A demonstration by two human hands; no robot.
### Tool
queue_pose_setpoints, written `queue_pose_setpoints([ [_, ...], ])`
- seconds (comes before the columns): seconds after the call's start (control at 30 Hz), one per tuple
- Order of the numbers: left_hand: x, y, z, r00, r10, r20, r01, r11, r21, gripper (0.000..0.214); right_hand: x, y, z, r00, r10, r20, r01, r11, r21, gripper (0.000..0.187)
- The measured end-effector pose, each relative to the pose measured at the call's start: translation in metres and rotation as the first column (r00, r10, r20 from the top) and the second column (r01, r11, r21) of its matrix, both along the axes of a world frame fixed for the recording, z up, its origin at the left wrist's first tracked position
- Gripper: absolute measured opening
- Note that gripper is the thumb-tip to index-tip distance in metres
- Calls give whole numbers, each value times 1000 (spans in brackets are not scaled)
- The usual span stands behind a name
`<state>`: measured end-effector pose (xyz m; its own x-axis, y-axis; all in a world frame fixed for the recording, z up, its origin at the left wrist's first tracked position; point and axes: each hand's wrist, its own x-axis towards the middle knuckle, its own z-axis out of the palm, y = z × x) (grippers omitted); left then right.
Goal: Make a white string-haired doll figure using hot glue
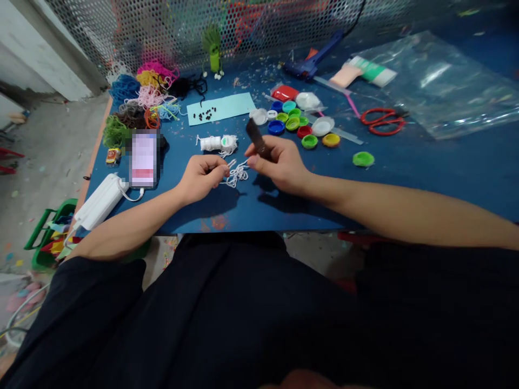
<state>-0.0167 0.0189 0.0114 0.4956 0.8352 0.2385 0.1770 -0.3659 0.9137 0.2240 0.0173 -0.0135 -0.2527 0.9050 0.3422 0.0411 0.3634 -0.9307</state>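
Over the front of the blue table, my left hand (pixel 204 177) is closed, thumb and fingertips pinching white yarn (pixel 239 174). The yarn lies in a loose tangle between both hands. In my right hand (pixel 286 162) is a flat, dark brown tool (pixel 255 132) that sticks up past the fingers; its exact kind is not clear. The right thumb and forefinger also meet an end of the white yarn. Just behind the hands rests a white yarn-wrapped roll (pixel 217 143). A light blue strip (pixel 219 109) bearing several small black pieces lies farther back.
Coloured yarn bundles (pixel 152 92) and a phone (pixel 144 159) occupy the left side, near a white power bank (pixel 101 201). Small colourful clay lids (pixel 292 123), red-handled scissors (pixel 382 121), a blue glue gun (pixel 312 62) and a clear plastic bag (pixel 441 81) lie to the right.
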Motion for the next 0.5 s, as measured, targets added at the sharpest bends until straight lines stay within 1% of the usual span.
queue_pose_setpoints([
  [0.07, 3, -1, -1, 1000, -9, -14, 9, 1000, 9, 25, -7, -8, 2, 997, 71, 5, -70, 993, -95, 58],
  [0.13, 5, -3, 0, 999, -18, -31, 19, 999, 35, 27, -14, -15, 4, 996, 85, -15, -86, 985, -147, 60],
  [0.27, 6, -6, 2, 996, -29, -82, 36, 996, 82, 32, -21, -21, 7, 1000, 15, -14, -17, 988, -155, 55],
  [0.33, 4, -6, 1, 992, -39, -121, 52, 993, 110, 33, -19, -19, 8, 999, -40, -13, 38, 990, -132, 54],
  [0.37, 2, -5, 0, 986, -57, -156, 80, 986, 147, 32, -17, -17, 8, 997, -74, -24, 71, 992, -108, 53],
  [0.4, 1, -4, -1, 977, -87, -197, 128, 970, 205, 30, -15, -15, 7, 993, -114, -41, 111, 991, -77, 52],
  [0.43, -1, -3, -2, 962, -117, -246, 186, 943, 277, 28, -12, -13, 6, 986, -155, -58, 153, 987, -40, 52],
  [0.5, -3, -3, -4, 932, -154, -329, 287, 866, 409, 23, -6, -9, 5, 973, -217, -77, 219, 975, 25, 50],
])
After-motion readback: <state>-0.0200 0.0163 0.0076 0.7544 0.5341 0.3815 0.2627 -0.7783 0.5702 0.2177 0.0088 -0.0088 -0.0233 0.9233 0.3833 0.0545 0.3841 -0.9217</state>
